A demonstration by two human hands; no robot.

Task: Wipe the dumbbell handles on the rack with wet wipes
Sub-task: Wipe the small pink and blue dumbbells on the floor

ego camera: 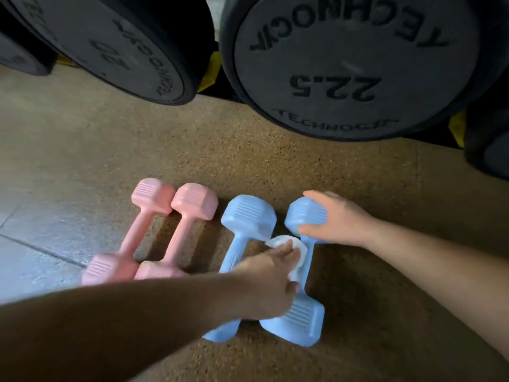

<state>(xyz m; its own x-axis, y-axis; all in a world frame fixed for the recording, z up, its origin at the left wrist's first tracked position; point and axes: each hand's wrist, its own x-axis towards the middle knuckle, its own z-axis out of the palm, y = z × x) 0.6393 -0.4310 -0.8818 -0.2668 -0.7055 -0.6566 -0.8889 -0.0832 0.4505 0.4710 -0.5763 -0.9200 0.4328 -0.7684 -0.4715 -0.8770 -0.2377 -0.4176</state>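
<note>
Two light blue dumbbells lie side by side on the brown speckled floor. My right hand [334, 219] grips the far head of the right blue dumbbell [298, 325]. My left hand [271, 279] holds a white wet wipe [298, 250] wrapped on that dumbbell's handle, which is mostly hidden under the hand and wipe. The left blue dumbbell [248, 219] lies just beside it, its near end partly behind my left forearm.
Two pink dumbbells [154, 216] lie together to the left. Large black dumbbell heads, one marked 22.5 [352, 64], sit on the rack just beyond. A grey floor tile [35, 244] borders the brown floor [137, 139] at the left.
</note>
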